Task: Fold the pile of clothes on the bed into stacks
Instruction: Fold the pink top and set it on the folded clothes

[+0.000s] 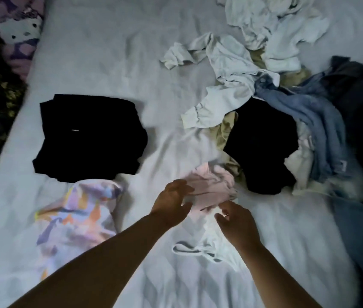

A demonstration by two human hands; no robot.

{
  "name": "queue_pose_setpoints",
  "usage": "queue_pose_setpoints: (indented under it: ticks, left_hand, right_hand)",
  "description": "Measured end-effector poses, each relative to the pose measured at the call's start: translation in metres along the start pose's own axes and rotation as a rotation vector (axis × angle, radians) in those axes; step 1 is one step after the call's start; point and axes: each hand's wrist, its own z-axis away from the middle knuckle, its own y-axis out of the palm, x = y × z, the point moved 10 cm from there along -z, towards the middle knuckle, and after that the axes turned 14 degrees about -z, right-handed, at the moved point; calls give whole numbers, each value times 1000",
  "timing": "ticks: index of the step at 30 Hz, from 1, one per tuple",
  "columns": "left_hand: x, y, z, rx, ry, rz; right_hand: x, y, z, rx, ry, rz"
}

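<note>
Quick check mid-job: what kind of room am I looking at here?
Most likely a bedroom at home. A bed with a pale sheet fills the view, a patterned pillow lies at its far left corner, and loose clothes sit beside a folded black stack.

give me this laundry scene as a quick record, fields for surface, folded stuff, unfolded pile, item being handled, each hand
surface: bed sheet, pale and wrinkled
folded: black stack, with a pastel patterned garment lying just in front of it
unfolded: loose pile on the right, white, tan, denim and black pieces mixed
handled item: crumpled pink garment, lying on the sheet
left hand: left hand reaching, fingers spread, at the pink garment's left edge
right hand: right hand fingers loosely curled at its near edge; grip cannot be told
</note>
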Motion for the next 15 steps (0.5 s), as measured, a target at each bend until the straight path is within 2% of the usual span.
queue_pose_setpoints:
  ticks: [4,8,10,15]
  left_hand:
    - [-26,12,-20,-35,-15,-67]
    - [-40,42,-35,66,-100,-281]
    - [-45,45,-42,51,-130,-339]
    - [-59,18,-37,-27,-152,-126]
  right_hand:
    - [-36,-17,10,-5,7,-97]
    - [-52,-27,15,-1,-57,-112]
    - [-57,-33,18,-1,-77,-117]
    - [-60,-58,26,8,-128,-125]
